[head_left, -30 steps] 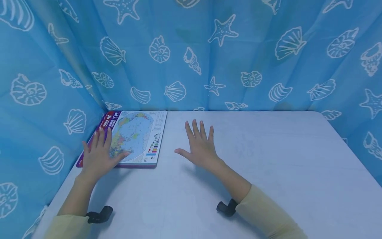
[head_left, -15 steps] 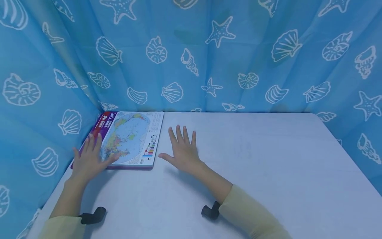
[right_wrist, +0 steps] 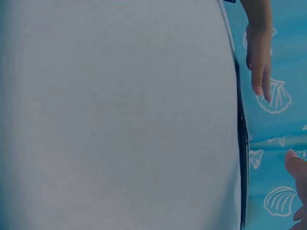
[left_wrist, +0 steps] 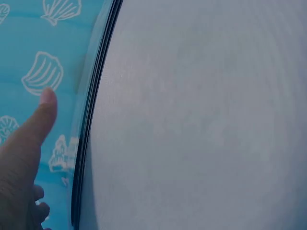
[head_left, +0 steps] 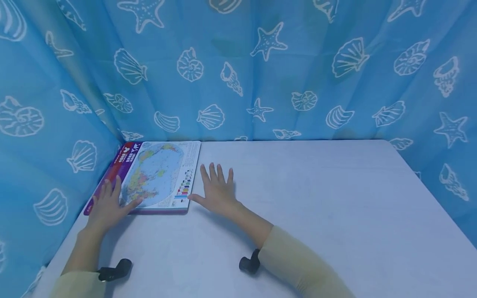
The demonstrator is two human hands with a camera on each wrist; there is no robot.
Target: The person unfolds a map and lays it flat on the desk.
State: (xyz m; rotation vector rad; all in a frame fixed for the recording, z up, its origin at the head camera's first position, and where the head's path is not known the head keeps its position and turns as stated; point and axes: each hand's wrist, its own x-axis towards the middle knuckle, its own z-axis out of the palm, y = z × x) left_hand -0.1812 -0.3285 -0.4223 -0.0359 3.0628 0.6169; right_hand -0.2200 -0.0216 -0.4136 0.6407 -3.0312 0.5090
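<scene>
A flat, thick board or stack of boards printed with a world map [head_left: 160, 169] lies at the table's far left corner, a purple-red band along its left side. My left hand [head_left: 106, 209] spreads its fingers over its near left corner; whether they touch it I cannot tell. Beside its right edge is my right hand [head_left: 218, 194], fingers spread, thumb tip at the near right corner. Both hands hold nothing. The left wrist view shows my left thumb [left_wrist: 41, 120]; the right wrist view shows my left hand [right_wrist: 260, 57] and part of my right hand [right_wrist: 298, 177].
The white table [head_left: 316, 207] extends to the right and toward me. A blue curtain [head_left: 238, 62] with white shells and starfish stands behind it and along its sides. A black device sits on each wrist, one on the left [head_left: 115, 270], one on the right [head_left: 249, 263].
My right hand has moved left toward the map board. My left hand has moved slightly left and nearer. The whole scene has shifted a little left with the head.
</scene>
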